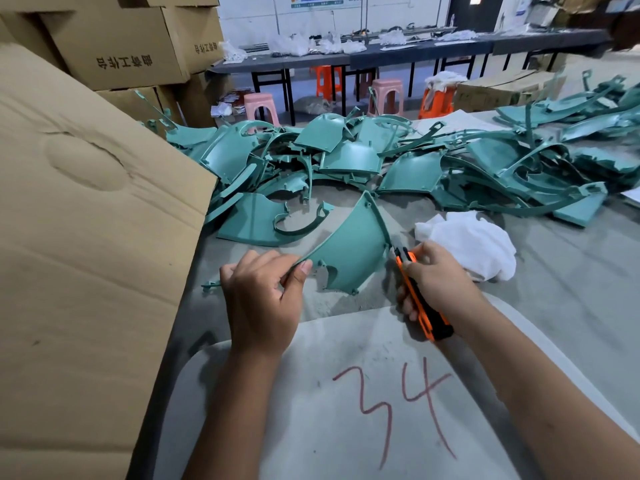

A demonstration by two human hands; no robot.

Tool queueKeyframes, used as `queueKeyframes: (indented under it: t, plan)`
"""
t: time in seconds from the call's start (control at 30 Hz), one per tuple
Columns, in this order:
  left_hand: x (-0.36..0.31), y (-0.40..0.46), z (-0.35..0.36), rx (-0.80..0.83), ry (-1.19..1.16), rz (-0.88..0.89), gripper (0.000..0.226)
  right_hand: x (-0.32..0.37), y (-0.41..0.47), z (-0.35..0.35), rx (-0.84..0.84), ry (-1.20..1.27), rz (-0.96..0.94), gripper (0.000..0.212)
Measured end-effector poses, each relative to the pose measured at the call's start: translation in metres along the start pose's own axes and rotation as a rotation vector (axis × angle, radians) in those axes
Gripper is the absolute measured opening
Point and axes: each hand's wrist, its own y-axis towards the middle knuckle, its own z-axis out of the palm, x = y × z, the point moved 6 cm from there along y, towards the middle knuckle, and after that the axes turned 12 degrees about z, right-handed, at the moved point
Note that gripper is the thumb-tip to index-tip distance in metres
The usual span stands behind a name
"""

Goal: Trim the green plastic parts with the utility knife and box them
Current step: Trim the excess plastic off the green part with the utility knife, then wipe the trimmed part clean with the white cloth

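My left hand (263, 299) pinches the near corner of a curved green plastic part (353, 244), holding it tilted above the grey table (554, 306). My right hand (436, 275) grips an orange and black utility knife (420, 299), whose tip sits at the part's right edge. A big pile of green plastic parts (346, 157) covers the table behind. A large cardboard box flap (86, 220) stands at my left.
A crumpled white cloth (467, 244) lies just right of the knife. A white board marked 34 (381, 393) lies under my forearms. Stacked cartons (121, 46) rise at the back left. Plastic stools (261, 107) and long benches (381, 53) stand beyond the table.
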Motion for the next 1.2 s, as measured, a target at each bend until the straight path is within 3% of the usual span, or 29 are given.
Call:
queueKeyframes:
  t: [0.13, 0.27, 0.4, 0.63, 0.77, 0.97, 1.07, 1.2]
  plan:
    - [0.003, 0.000, -0.005, -0.049, -0.040, -0.080, 0.027, -0.003, 0.009, -0.011, 0.015, -0.109, 0.098, 0.009]
    - [0.024, -0.004, -0.013, -0.114, -0.116, -0.320, 0.050, 0.014, 0.000, -0.025, -0.309, -0.435, -0.309, 0.014]
    - [0.029, 0.000, -0.009, -0.076, -0.089, -0.371, 0.055, 0.031, -0.012, -0.036, -0.467, -0.638, -0.567, 0.010]
    - [0.047, 0.003, -0.012, -0.263, -0.171, -0.552, 0.054, 0.041, -0.040, -0.029, -0.379, -0.377, -0.916, 0.007]
    - [0.055, 0.002, -0.011, -0.327, -0.280, -0.621, 0.052, 0.039, -0.041, -0.023, -0.393, -0.396, -0.951, 0.015]
    - [0.059, 0.002, -0.012, -0.349, -0.282, -0.646, 0.054, 0.035, -0.045, -0.003, -0.186, -0.376, -0.976, 0.015]
    - [0.056, 0.000, -0.012, -0.330, -0.264, -0.634, 0.054, 0.034, -0.042, -0.004, -0.250, -0.423, -0.949, 0.012]
    - [0.053, -0.001, -0.012, -0.318, -0.261, -0.619, 0.054, 0.028, -0.026, -0.013, -0.405, -0.407, -0.772, 0.009]
